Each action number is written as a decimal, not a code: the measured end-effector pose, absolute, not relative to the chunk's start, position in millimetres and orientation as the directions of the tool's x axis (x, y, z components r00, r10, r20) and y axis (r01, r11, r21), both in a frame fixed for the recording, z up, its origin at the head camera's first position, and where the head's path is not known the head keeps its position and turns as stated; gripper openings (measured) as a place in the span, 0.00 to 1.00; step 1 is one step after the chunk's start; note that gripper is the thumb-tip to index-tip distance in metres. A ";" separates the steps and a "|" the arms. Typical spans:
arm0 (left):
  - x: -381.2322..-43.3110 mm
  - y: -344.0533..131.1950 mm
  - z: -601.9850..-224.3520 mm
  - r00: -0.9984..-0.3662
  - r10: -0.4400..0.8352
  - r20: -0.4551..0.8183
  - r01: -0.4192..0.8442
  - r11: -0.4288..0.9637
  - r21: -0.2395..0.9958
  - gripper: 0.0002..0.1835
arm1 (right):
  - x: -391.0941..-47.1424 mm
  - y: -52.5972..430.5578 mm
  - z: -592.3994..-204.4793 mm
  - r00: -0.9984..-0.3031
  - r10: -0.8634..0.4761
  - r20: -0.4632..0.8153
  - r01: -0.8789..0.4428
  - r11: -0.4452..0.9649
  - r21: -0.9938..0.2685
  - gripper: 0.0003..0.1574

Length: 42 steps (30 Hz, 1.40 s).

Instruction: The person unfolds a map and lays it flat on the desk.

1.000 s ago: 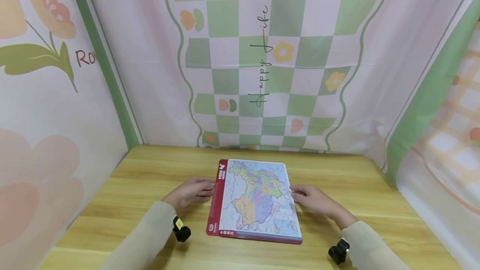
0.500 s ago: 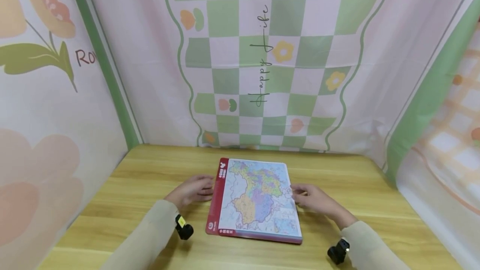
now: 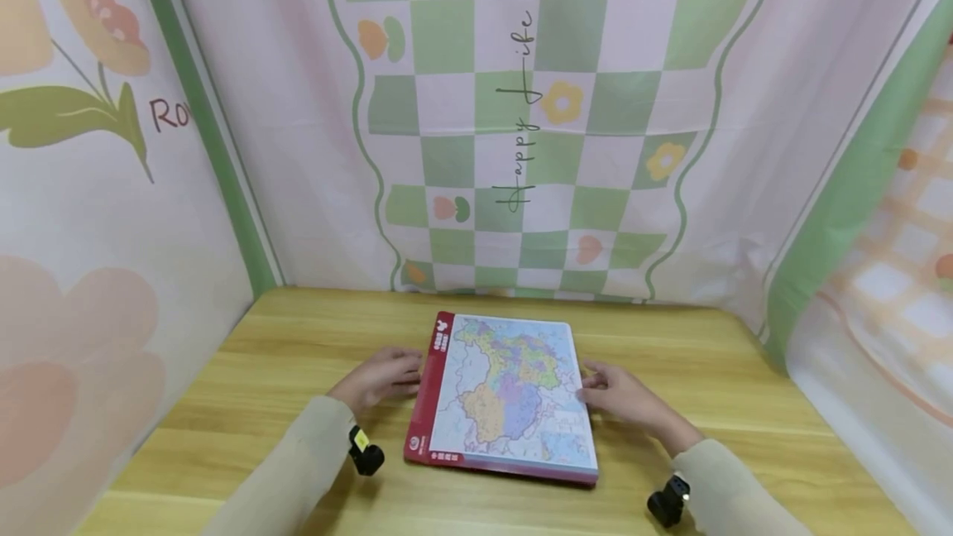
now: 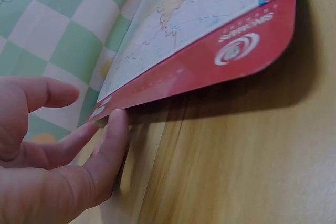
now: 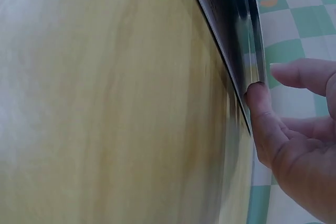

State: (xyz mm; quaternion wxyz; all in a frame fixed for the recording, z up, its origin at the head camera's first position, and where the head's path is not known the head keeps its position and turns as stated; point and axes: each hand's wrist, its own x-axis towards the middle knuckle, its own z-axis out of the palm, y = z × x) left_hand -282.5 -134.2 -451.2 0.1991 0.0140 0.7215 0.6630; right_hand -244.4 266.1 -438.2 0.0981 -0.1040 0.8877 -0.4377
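Note:
A map board [image 3: 514, 391] with a red border down its left side lies near the middle of the wooden table. My left hand [image 3: 378, 379] is beside that red side, fingers loosely bent, a fingertip right at the border [image 4: 210, 69] in the left wrist view. At the opposite edge is my right hand [image 3: 621, 394]. In the right wrist view one fingertip [image 5: 258, 95] meets the board's edge, where a dark underside [image 5: 218, 11] and a shiny upper layer show. Another finger stays apart above it. The left side casts a shadow below it.
The wooden table [image 3: 298, 329] reaches back to a green-and-white checked curtain [image 3: 506, 147]. Printed fabric [image 3: 97, 189] closes off the left side, and more hangs on the right [image 3: 893, 230]. A small black camera sits at each wrist.
The map board has shifted slightly left and turned a little, its lower left corner moving most. The right hand has moved slightly left, its fingers spread a bit more. The left hand has drawn back slightly.

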 end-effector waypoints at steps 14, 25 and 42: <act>-286.7 -132.7 -452.7 -0.926 0.305 -0.220 -0.173 0.174 0.969 0.28 | -244.0 261.5 -436.0 -0.964 -0.262 -0.049 -0.094 0.504 -0.858 0.43; -284.7 -135.1 -449.2 -0.930 0.274 -0.246 -0.201 0.183 0.962 0.29 | -243.3 263.4 -428.9 -0.952 -0.304 -0.037 -0.110 0.450 -0.886 0.45; -285.1 -146.2 -446.6 -0.928 0.295 -0.227 -0.171 0.203 0.964 0.29 | -243.5 273.7 -407.1 -0.937 -0.346 -0.048 -0.118 0.443 -0.889 0.47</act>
